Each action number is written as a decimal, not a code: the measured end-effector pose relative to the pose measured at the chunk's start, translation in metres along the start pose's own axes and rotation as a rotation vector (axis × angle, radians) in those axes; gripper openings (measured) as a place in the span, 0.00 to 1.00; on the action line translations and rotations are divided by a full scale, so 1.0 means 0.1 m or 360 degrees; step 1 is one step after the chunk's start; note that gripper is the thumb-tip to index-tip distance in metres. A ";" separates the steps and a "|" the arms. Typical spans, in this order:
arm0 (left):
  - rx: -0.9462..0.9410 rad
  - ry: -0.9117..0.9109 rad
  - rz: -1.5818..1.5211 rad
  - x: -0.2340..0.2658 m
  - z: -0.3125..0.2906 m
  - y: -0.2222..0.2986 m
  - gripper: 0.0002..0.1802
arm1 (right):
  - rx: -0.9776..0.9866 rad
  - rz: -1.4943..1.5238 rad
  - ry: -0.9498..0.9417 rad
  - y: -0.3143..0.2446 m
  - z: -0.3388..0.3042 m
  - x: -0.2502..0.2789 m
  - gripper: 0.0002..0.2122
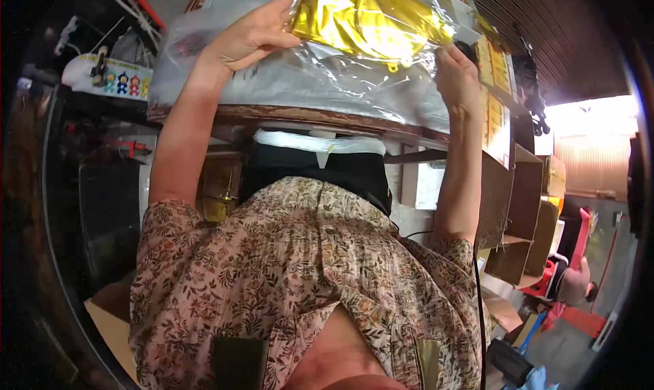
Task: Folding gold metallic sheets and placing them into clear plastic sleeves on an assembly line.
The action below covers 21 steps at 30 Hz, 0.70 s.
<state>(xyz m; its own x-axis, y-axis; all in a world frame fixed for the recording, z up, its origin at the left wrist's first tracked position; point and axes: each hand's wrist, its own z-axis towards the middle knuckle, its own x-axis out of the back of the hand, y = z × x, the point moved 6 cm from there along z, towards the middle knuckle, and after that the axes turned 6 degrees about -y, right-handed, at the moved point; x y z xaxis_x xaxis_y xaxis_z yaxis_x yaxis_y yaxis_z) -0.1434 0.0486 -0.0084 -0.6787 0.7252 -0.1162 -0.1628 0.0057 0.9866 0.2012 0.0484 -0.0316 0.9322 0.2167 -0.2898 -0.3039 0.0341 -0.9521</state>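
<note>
A shiny gold foil piece (364,22) in a clear plastic bag (340,56) is stretched between my hands above the far part of the table. My left hand (255,37) grips the bag's left edge, with the thumb laid along it. At the lower right corner, my right hand (455,76) is closed on the plastic, its fingers bent in. The gold foil is creased and reflects bright light, and its top runs out of the picture. Both arms reach forward and are raised. Whether the foil is a folded balloon I cannot tell.
Below the bag lies a table (293,112) with a worn wooden edge and a plastic-covered top. Open cardboard boxes (514,206) are stacked on the right, with yellow-printed boxes (494,70) above. A board with coloured figures (109,76) is at the left.
</note>
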 end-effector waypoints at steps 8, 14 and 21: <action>-0.0098 -0.0122 -0.0095 -0.25 -0.04 -0.14 0.56 | -0.0017 -0.0187 0.0150 -0.05 -0.06 0.05 0.11; 0.0054 0.0026 -0.0023 -0.14 -0.02 -0.16 0.57 | 0.0038 -0.0009 -0.0026 -0.05 -0.03 0.09 0.13; -0.0041 -0.0098 0.0014 -0.14 0.10 0.03 0.57 | 0.0339 0.0013 0.0019 -0.18 -0.02 0.05 0.13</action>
<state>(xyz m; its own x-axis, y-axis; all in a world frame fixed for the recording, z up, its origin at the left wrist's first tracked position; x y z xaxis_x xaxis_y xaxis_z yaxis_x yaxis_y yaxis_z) -0.1271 0.0449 -0.0024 -0.6347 0.7663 -0.0996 -0.1761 -0.0180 0.9842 0.2114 0.0467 -0.0160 0.9314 0.2064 -0.2997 -0.3449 0.2380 -0.9080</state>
